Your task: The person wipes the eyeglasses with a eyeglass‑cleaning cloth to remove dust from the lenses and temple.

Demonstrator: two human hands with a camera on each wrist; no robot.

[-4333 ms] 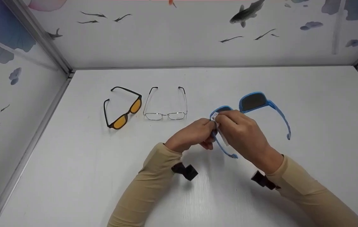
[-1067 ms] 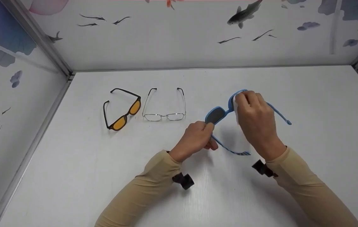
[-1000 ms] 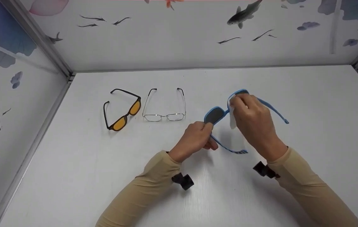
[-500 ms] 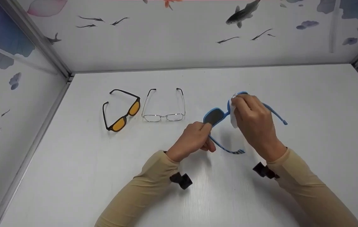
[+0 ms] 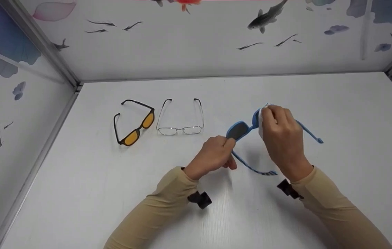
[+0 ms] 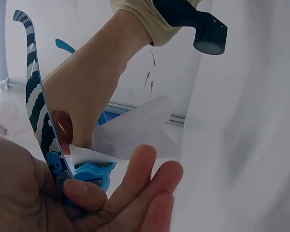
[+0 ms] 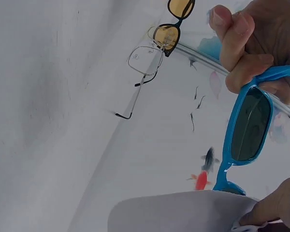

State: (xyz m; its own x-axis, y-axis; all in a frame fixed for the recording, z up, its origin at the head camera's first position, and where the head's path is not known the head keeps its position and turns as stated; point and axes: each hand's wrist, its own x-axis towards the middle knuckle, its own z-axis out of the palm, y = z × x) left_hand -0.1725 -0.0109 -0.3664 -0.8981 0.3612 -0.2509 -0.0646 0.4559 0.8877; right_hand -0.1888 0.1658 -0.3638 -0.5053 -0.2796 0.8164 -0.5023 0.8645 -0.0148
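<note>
Blue-framed sunglasses (image 5: 238, 130) with dark lenses are held up off the table, both temples unfolded. My left hand (image 5: 213, 154) pinches them at the left hinge corner; in the left wrist view the striped temple (image 6: 36, 99) rises beside the thumb. My right hand (image 5: 283, 136) pinches a white cloth (image 5: 261, 124) against the right lens, which is mostly hidden behind the fingers. The cloth (image 7: 179, 212) hangs loose below that hand in the right wrist view, where the left lens (image 7: 252, 124) shows uncovered.
On the white table (image 5: 113, 193), left of the hands, lie black-framed glasses with orange lenses (image 5: 132, 137) and thin metal-framed clear glasses (image 5: 180, 130), temples unfolded. Panels printed with fish (image 5: 265, 19) stand along the back and left sides.
Since the earliest frame, the right hand with the cloth has moved from the left lens to the right lens. Over the last second, it shifts slightly about that lens while the left hand keeps its grip.
</note>
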